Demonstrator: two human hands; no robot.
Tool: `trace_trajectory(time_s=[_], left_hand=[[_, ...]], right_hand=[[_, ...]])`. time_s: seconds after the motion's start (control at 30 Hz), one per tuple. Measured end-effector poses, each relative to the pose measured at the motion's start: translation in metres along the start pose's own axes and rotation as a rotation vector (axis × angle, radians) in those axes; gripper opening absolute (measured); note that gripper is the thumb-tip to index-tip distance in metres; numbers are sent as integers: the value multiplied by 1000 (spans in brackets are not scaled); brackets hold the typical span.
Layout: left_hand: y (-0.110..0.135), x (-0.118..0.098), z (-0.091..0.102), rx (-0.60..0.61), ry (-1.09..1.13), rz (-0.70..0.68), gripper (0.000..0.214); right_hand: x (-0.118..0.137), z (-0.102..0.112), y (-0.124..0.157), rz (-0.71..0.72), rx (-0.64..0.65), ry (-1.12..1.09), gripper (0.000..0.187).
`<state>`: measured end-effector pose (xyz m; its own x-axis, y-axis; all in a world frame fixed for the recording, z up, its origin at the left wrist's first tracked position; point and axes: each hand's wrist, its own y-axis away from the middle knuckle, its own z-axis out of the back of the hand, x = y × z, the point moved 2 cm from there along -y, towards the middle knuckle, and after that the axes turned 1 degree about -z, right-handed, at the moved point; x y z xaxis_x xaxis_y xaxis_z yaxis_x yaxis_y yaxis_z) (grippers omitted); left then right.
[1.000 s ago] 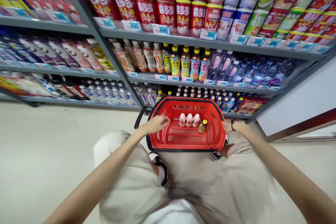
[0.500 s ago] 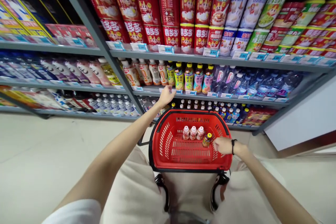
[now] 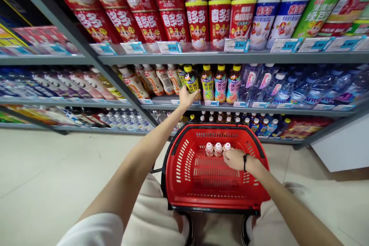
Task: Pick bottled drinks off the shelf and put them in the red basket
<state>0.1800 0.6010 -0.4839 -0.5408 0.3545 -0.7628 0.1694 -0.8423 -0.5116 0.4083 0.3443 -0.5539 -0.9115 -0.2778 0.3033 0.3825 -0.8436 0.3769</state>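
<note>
On the middle shelf, my left hand (image 3: 188, 97) is closed around the lower part of a yellow-capped Nestle tea bottle (image 3: 191, 78), which leans slightly and sits in front of its neighbours. My right hand (image 3: 234, 159), with a black band at the wrist, is inside the red shopping basket (image 3: 216, 204). Its fingers are curled beside the rightmost of three white-capped drink bottles (image 3: 218, 150) standing at the basket's back. Whatever the right fingers hold is covered by the hand, and the yellow-capped bottle in the basket is out of sight.
More tea bottles (image 3: 221, 83) stand right of my left hand, orange-labelled bottles (image 3: 152, 80) to its left, and clear water bottles (image 3: 288, 88) farther right. Red cans (image 3: 197, 25) fill the shelf above. Small bottles line the bottom shelf behind the basket. My legs flank the basket.
My left hand has moved from the shelf edge onto a tea bottle and gripped it. My right hand has shifted left, covering where the yellow-capped bottle was. The view is closer to the shelves.
</note>
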Motion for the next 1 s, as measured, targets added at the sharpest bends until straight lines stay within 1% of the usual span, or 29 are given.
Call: trace_trajectory(time_s=[0.07,0.13,0.17,0.2,0.23,0.27,0.3,0.33,0.43,0.47,0.5,0.57,0.63,0.7,0.8,0.93,1.0], left_hand=[[13,-6,11,-103,98,-44,49],[32,-15,28,-226,280,-75,52],[44,-20,37,-288,364,-62,54],[57,-25,47,-350,420,-16,56],[73,-29,55,-377,457,45,58],[90,-34,61,-369,494,116,58],[107,-38,65,-319,538,182,55],[125,-43,67,-217,590,234,50],[178,-54,60,32,803,428,47],[192,-56,57,82,863,508,47],[205,-58,53,136,908,593,48],[223,-61,46,230,954,723,52],[232,-63,44,304,963,779,55],[236,-65,47,343,967,766,56],[238,-67,56,394,994,690,50],[242,-70,64,492,1036,609,39],[243,-69,67,485,996,579,38]], right_hand=[[-2,-9,-3,3,45,9,18],[-2,-12,-4,24,45,-9,21],[-1,-12,-4,40,32,-32,23],[1,-10,-5,55,12,-58,25],[3,-9,-5,70,-14,-76,28],[5,-7,-6,82,-48,-124,32],[7,-5,-7,87,-83,-231,35],[10,-5,-9,88,-109,-407,36],[20,-13,-14,51,-124,-1170,33],[24,-18,-15,12,-114,-1387,34],[29,-24,-17,-34,-99,-1534,36],[40,-34,-20,-121,-83,-1723,39],[52,-42,-22,-134,-45,-1852,41],[62,-47,-22,-98,1,-1920,45],[70,-53,-17,-64,57,-1915,52],[73,-61,-12,-75,113,-1884,57],[74,-62,-12,-79,147,-1879,59]])
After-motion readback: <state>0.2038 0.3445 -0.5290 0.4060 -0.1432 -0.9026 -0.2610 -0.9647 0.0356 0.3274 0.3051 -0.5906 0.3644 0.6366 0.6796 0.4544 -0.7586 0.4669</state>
